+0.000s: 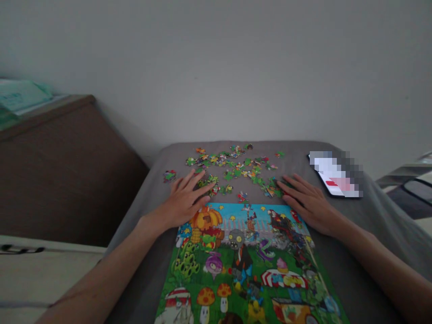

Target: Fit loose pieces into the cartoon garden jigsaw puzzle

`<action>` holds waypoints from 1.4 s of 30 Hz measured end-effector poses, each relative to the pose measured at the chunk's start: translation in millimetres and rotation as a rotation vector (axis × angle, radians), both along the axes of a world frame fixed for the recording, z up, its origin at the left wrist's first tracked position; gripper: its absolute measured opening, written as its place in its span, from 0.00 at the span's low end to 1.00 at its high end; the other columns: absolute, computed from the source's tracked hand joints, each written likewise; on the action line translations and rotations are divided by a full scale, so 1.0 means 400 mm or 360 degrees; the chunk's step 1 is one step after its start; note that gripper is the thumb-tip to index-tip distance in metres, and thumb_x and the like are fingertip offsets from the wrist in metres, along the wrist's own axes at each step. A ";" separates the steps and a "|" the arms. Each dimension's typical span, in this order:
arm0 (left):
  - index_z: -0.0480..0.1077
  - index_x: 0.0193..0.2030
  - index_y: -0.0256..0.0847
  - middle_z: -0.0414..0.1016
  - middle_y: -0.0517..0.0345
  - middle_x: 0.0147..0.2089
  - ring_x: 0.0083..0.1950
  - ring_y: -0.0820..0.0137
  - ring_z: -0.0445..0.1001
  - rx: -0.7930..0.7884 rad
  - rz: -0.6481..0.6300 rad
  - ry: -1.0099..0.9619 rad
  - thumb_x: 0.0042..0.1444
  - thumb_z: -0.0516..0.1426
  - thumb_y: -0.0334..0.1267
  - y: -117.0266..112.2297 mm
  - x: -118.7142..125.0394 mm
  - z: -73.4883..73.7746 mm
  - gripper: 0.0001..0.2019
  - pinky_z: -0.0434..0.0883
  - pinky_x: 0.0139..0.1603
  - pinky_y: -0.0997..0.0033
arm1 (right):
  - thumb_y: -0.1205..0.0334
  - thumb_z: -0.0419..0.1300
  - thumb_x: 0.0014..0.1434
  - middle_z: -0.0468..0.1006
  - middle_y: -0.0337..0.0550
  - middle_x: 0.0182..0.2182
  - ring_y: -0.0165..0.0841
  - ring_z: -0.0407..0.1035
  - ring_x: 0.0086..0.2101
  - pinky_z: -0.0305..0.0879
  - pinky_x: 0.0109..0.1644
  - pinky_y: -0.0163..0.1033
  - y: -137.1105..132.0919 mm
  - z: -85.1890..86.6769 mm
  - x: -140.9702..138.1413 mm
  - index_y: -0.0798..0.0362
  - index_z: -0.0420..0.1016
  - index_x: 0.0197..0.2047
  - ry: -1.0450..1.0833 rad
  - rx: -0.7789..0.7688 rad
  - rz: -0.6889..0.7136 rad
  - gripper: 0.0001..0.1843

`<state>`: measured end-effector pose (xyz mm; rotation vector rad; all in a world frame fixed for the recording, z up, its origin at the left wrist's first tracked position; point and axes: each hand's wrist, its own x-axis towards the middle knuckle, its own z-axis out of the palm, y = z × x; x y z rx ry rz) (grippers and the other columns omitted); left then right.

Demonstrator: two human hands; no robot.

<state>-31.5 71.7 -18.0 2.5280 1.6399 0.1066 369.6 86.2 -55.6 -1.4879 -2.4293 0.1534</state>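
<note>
My left hand [189, 193] lies with fingers spread at the left of a pile of loose jigsaw puzzle pieces [241, 172], its fingertips touching some of them. On the right side, my right hand [302, 193] rests with its fingers stretched out, their tips at the pile's near right edge. Closer to me lies a colourful cartoon picture sheet [248, 270] showing a zombie, mushrooms and a pumpkin. Both hands are beside its far corners, and the left one overlaps its edge. Neither hand grips anything.
A grey cloth [141, 270] covers the surface under everything. A phone [337, 177] with a lit, partly blurred screen lies at the right. A dark brown cabinet [60, 166] stands at the left, with a green package [25, 94] on top. A pale wall rises behind.
</note>
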 end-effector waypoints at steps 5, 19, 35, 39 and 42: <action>0.68 0.65 0.57 0.55 0.58 0.75 0.76 0.52 0.48 0.0019 0.0022 -0.0088 0.72 0.45 0.48 -0.006 0.030 0.010 0.20 0.54 0.69 0.37 | 0.45 0.41 0.72 0.62 0.49 0.69 0.50 0.51 0.69 0.54 0.68 0.65 -0.001 -0.004 -0.002 0.46 0.64 0.69 0.0005 -0.0015 -0.0007 0.30; 0.75 0.50 0.46 0.70 0.50 0.58 0.62 0.48 0.66 0.0315 -0.0029 -0.0025 0.71 0.43 0.52 0.068 0.017 0.001 0.22 0.62 0.64 0.36 | 0.51 0.46 0.73 0.60 0.52 0.70 0.48 0.52 0.68 0.50 0.70 0.57 0.005 0.059 -0.022 0.51 0.63 0.70 -0.0024 -0.0122 0.0011 0.27; 0.79 0.46 0.52 0.84 0.64 0.44 0.44 0.67 0.82 -0.0497 -0.0698 -0.0617 0.66 0.55 0.49 -0.105 0.374 0.118 0.12 0.77 0.46 0.69 | 0.51 0.51 0.72 0.63 0.54 0.67 0.50 0.53 0.66 0.50 0.67 0.60 0.020 0.064 -0.011 0.52 0.66 0.68 0.0207 -0.0067 0.0057 0.26; 0.78 0.47 0.52 0.83 0.64 0.43 0.43 0.70 0.80 -0.0585 -0.0852 -0.0579 0.67 0.56 0.43 -0.107 0.421 0.118 0.09 0.75 0.45 0.71 | 0.40 0.66 0.57 0.48 0.53 0.74 0.53 0.38 0.71 0.41 0.71 0.62 -0.012 0.117 0.004 0.47 0.53 0.74 0.0358 -0.0231 0.0297 0.48; 0.76 0.50 0.51 0.82 0.63 0.45 0.45 0.70 0.80 -0.0619 -0.0801 -0.0632 0.67 0.56 0.41 -0.094 0.409 0.108 0.09 0.75 0.47 0.70 | 0.40 0.73 0.46 0.41 0.53 0.75 0.54 0.32 0.72 0.38 0.72 0.62 -0.051 0.143 0.005 0.44 0.43 0.76 0.0365 -0.0335 0.0497 0.64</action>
